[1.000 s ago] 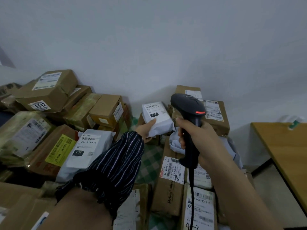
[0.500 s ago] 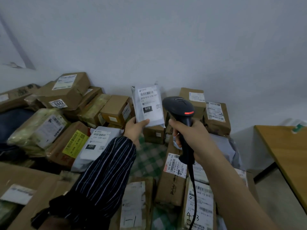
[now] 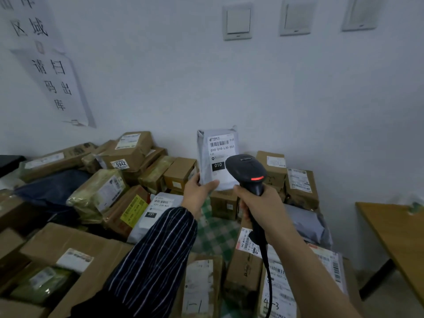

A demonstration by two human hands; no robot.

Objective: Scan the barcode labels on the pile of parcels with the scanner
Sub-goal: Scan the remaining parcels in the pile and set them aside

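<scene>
One white parcel (image 3: 215, 154) is up in the air, upright, label facing the camera, one barcode (image 3: 219, 143) near its top and a black block reading 010 below. The left hand (image 3: 197, 191) pinches its bottom edge, thumb across the front, the other fingers hidden behind. One black scanner (image 3: 247, 170) sits just in front of the parcel's lower right corner, one red light glowing on its head. The right hand (image 3: 258, 205) is wrapped round the handle, and one black cable (image 3: 267, 271) drops from the handle's base towards the bottom of the view.

Below and around both hands, the pile of parcels (image 3: 114, 214) runs along the foot of the wall: mostly brown boxes, too many and too overlapped to count surely. One box bears a 5942 sticker (image 3: 121, 164), one white bag reads 231 (image 3: 158, 208), one box carries a yellow label (image 3: 134, 208), one dark blue bag (image 3: 54, 187) lies at the left. Two nearer parcels show handwriting: 1-1 (image 3: 194, 305) and 4-3 (image 3: 271, 305). One patch of green checked cloth (image 3: 215, 230) shows between them.

On the wall, three switches (image 3: 296, 18) in a row at the top, and a paper notice (image 3: 54, 79) at the left. One wooden desk (image 3: 394, 232) stands at the right, its near corner beside the pile.
</scene>
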